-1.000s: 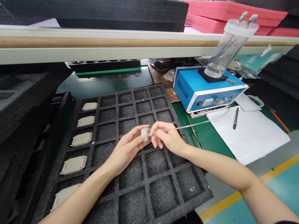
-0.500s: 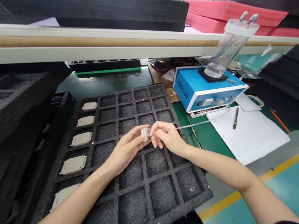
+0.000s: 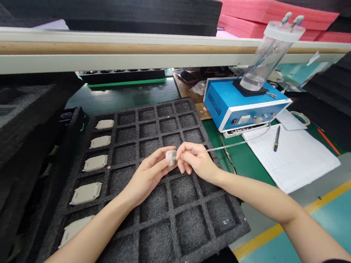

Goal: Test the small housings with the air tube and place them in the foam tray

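Over the middle of a black foam tray [image 3: 172, 219], my left hand [image 3: 149, 170] is closed on a small beige plastic housing [image 3: 170, 158], seen end-on. My right hand [image 3: 196, 160] pinches the end of a thin clear tube [image 3: 231, 145] against the right side of that housing. The exact contact point is hidden by my fingers. From my right hand the tube runs to the front of a blue-and-white box [image 3: 237, 102]. Several flat beige housings [image 3: 95, 163] lie in the tray's left column of pockets.
A clear cylinder [image 3: 264, 59] with a little liquid stands tilted in view on the blue box. Right of it lie paper sheets [image 3: 293, 162] with a pen [image 3: 276, 138]. Stacked black foam [image 3: 19, 160] rises at left; a shelf edge [image 3: 126, 50] crosses behind.
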Available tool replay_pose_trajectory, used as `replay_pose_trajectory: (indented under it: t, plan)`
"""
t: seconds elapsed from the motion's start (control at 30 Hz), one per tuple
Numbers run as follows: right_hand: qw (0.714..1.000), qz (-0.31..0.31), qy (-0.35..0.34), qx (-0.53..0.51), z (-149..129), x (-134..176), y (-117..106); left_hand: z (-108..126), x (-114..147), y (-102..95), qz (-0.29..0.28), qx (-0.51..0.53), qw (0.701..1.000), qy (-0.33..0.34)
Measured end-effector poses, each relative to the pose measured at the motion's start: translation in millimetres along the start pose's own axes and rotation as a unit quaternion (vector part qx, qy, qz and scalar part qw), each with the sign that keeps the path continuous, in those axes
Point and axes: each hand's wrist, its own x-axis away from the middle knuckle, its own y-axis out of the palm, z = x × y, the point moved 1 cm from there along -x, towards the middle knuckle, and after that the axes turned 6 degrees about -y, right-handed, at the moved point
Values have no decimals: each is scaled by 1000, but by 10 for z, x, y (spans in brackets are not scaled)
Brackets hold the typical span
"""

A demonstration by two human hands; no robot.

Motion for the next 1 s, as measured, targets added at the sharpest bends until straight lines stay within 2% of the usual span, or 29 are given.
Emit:
replay_pose_trajectory:
  t: [0.43,0.6,0.8,0.87,1.0]
  plan:
    - [1000,3,-9,25,-12,12,4,-9,3,17,4,7,1000,4]
    - [999,11,-16,37,-27,34,-1,-26,-3,3,-12,25,999,16]
    - [994,83,-70,18,-11,42,-57,-49,-40,-29,-35,88,995,11]
    - [993,89,-73,22,-2,39,-71,-27,-57,-12,-21,116,993,-5]
    - [991,102,-81,19,-13,34,-82,158,41,16,51,152,986,-33]
